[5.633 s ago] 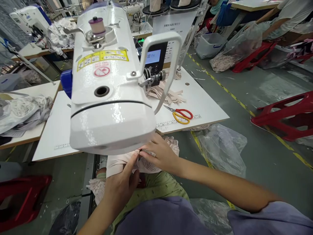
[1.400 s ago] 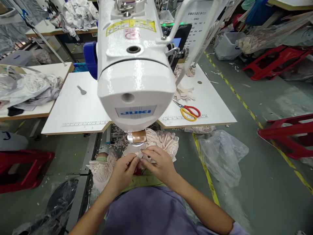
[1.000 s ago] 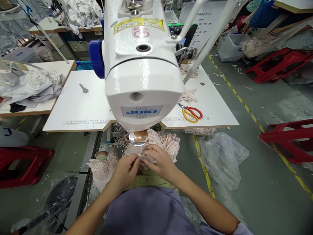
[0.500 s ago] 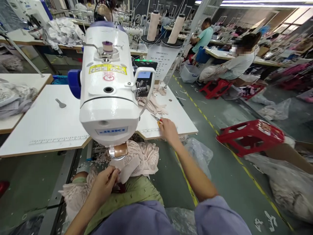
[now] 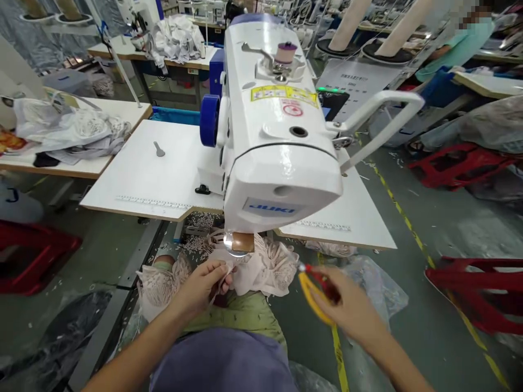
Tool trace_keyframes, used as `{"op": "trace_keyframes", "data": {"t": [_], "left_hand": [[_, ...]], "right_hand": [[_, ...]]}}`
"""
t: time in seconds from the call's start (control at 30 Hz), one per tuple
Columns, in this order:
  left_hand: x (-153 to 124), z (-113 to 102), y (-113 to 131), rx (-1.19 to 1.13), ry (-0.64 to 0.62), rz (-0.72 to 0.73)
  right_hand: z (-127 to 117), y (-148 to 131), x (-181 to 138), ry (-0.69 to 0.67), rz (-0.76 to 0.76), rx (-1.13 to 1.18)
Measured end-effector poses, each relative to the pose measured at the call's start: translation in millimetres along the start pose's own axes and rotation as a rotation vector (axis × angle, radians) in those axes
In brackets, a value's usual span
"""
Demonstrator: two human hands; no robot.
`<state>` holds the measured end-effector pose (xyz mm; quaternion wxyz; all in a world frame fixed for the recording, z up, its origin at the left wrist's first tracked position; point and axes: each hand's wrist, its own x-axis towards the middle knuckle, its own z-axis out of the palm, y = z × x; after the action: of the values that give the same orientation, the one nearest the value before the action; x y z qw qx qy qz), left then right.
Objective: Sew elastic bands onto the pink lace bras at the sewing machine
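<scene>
My left hand is pinched on the edge of a pale beige lace garment, just below the head of the sewing machine. The garment bunches under the machine's needle area and hangs over the lap. Off to the right, my right hand is closed around small scissors with red and yellow handles. The scissors are smeared by motion, and their tips point up and left toward the garment, apart from it. More beige lace fabric hangs to the left of my left hand.
The white worktable spans both sides of the machine, with a grey flat tool on its left part. White fabric lies piled on a table at left. Red stools and plastic bags stand or lie at right.
My right hand has lifted the scissors off the table and brought them down toward the garment. My left hand keeps its pinch on the fabric. The view has turned left.
</scene>
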<state>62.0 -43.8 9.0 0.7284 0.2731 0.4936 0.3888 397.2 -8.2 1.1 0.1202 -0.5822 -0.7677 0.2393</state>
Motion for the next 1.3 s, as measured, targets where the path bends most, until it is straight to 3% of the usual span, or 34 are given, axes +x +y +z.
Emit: {"op": "trace_keyframes", "data": {"t": [0.1,0.23,0.4,0.57,0.67,0.83,1.0,1.3], "left_hand": [[0.8,0.2,-1.4,0.009,-0.007,-0.004],[3.1,1.9,-5.1,0.086,-0.003,0.015],[2.2,3.8,-5.9,0.173,0.0,0.024],[-0.1,3.5,-2.6,0.206,0.01,0.012],[-1.3,0.9,-0.3,0.187,0.0,0.0],[-0.9,-6.8,-1.0,0.109,-0.037,0.003],[0.0,-10.2,-4.3,0.098,0.012,0.044],[-5.7,-2.2,2.9,0.328,0.115,0.105]], "right_hand": [[8.9,-53.0,-35.8,-0.157,-0.104,0.049],[25.9,-86.6,-33.1,-0.092,-0.183,0.087],[44.6,-87.9,-14.1,-0.089,-0.232,0.144],[47.3,-85.1,-9.7,-0.154,-0.257,0.198],[44.6,-79.4,-13.0,-0.198,-0.211,0.241],[43.6,-73.2,-22.0,-0.147,-0.044,0.326],[49.9,-83.4,-22.7,-0.218,-0.061,0.333],[62.5,-100.6,-2.9,-0.286,-0.021,0.36]]}}
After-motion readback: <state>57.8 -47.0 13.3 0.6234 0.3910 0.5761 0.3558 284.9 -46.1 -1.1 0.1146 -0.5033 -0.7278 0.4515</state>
